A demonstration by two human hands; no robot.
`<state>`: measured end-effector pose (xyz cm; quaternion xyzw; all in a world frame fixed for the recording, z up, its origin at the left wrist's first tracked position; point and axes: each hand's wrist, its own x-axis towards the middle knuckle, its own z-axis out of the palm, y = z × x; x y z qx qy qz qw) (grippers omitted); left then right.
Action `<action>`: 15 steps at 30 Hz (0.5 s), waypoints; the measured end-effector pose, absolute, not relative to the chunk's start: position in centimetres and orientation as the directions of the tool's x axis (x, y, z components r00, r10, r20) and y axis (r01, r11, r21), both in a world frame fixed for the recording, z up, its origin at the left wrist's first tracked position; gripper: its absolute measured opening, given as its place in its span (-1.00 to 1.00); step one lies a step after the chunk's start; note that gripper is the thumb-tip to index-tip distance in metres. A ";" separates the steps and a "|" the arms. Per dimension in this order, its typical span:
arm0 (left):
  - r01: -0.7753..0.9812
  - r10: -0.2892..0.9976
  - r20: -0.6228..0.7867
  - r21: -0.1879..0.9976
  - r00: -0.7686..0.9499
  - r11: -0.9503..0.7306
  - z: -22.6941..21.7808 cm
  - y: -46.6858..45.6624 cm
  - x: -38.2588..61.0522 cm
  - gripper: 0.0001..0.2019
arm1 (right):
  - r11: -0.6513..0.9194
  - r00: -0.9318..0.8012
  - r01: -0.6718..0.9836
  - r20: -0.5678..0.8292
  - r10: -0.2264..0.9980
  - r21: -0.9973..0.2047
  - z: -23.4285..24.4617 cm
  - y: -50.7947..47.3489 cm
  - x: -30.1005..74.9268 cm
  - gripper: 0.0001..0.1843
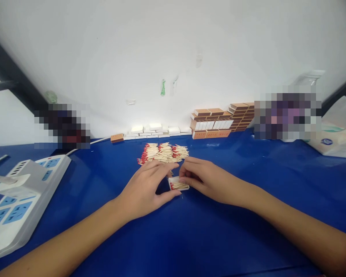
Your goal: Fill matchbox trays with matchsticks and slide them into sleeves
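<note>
Blue table point(173, 238) fills the lower half of my feed, glossy, with a bare forearm entering from each lower corner. Nearest on my left lies a white power strip point(36, 209) set slantwise, with blue socket faces and an adapter point(20, 179) on it; a cable point(100, 140) runs off behind its far end toward the wall. At the middle I see the left hand point(145, 182) open, its thumb and fingers spread apart around the left end of a small white tray point(175, 179); the thumb lies along the near edge, and I cannot tell whether it touches. The tray sits between both hands, open side up, with matches point(178, 186) lying lengthwise in it, red heads to the left. I see the right hand point(204, 176) at the right end, fingers bent, thumb and fingertips close together over the tray; whether they pinch anything I cannot tell. Just beyond the hands is a loose pile point(164, 153) of more matches. Farther back, a single brown box point(117, 138) lies at the left end of a low row of white boxes point(157, 130), and right of these rise stacked matchboxes point(212, 123), brown and orange. At far right I see a tissue pack point(336, 140). Last comes the pale wall point(161, 46), bearing a green scrap point(163, 87).
</note>
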<state>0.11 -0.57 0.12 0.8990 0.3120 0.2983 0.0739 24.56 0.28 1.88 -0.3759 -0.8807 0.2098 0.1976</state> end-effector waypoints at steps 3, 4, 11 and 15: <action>0.512 0.603 0.486 0.322 0.632 -0.796 0.2 -0.6 0.2 -0.41 | 0.619 -0.547 0.620 0.300 0.781 -0.482 1.4 1.2 24.9 -0.90; 0.512 0.604 0.482 0.324 0.634 -0.796 0.2 -0.6 0.2 -0.41 | 0.617 -0.512 0.647 0.345 0.787 -0.448 1.2 1.6 25.1 -0.91; 0.518 0.608 0.477 0.322 0.635 -0.792 0.2 -0.7 0.2 -0.42 | 0.695 -0.568 0.709 0.486 0.664 -0.120 -0.6 5.0 25.7 -0.73; 0.514 0.603 0.480 0.318 0.637 -0.796 0.2 -0.7 0.2 -0.41 | 0.682 -0.630 0.727 0.474 0.615 0.081 -0.4 5.5 25.0 -0.76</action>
